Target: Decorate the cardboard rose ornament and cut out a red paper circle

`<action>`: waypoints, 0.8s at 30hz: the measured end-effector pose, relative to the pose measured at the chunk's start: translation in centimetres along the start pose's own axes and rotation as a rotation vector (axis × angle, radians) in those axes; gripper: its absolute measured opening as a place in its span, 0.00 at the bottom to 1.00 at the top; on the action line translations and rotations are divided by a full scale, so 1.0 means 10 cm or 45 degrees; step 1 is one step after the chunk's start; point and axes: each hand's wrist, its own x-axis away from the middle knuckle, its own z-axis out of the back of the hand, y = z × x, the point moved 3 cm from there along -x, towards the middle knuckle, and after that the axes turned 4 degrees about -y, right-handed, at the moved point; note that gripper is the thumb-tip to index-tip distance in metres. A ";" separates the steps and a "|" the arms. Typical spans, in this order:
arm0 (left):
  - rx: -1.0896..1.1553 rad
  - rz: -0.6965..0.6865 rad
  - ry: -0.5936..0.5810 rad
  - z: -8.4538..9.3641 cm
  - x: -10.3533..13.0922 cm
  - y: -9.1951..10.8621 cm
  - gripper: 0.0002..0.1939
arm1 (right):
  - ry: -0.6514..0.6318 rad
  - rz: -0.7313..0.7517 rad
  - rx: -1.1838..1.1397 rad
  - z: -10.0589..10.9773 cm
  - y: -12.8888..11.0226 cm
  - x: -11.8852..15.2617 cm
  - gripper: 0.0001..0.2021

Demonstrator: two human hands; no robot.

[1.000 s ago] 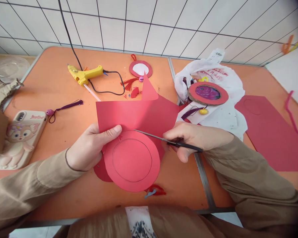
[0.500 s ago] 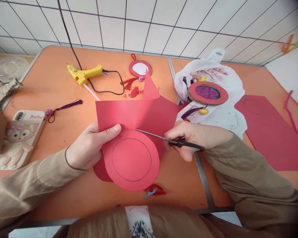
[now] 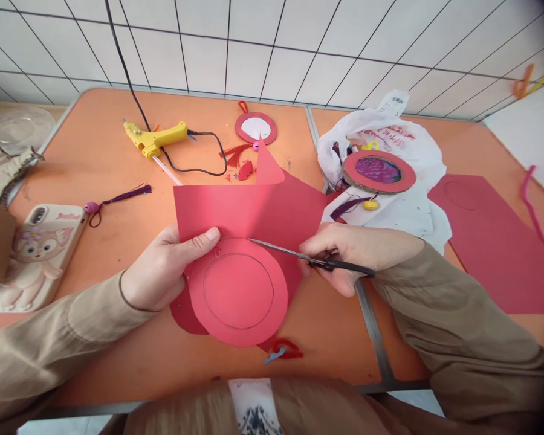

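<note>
My left hand (image 3: 163, 266) pinches a sheet of red paper (image 3: 213, 208), its thumb on top beside a disc outline. Most of a red paper disc (image 3: 238, 296), with a smaller circle drawn on it, is cut free and hangs from the sheet at its upper left. In my right hand (image 3: 344, 254) are black-handled scissors (image 3: 340, 266), fingers wrapped in the handles. Their blades lie along the disc's top edge, with the tip at the cut line; the lower blade is hidden by the paper.
A yellow glue gun (image 3: 156, 139) with a black cord lies behind the sheet. Near it rests a red ring ornament (image 3: 240, 127). A white plastic bag (image 3: 426, 151) carries a purple-centred disc (image 3: 381, 172). To the left are a purple tassel (image 3: 127, 194) and a phone (image 3: 40, 257); red card (image 3: 498, 248) lies right.
The red disc has shifted slightly left and up against the sheet. My hands and the scissors keep nearly the same places.
</note>
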 end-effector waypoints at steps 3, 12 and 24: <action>-0.021 0.012 -0.038 -0.01 0.00 0.01 0.08 | 0.010 0.030 0.021 0.01 0.02 -0.02 0.25; -0.087 0.044 -0.094 0.01 0.03 0.08 0.11 | 0.013 -0.004 -0.003 0.01 -0.01 -0.03 0.25; -0.107 -0.052 -0.149 0.01 0.04 0.08 0.11 | 0.000 -0.047 -0.074 0.01 -0.05 -0.09 0.22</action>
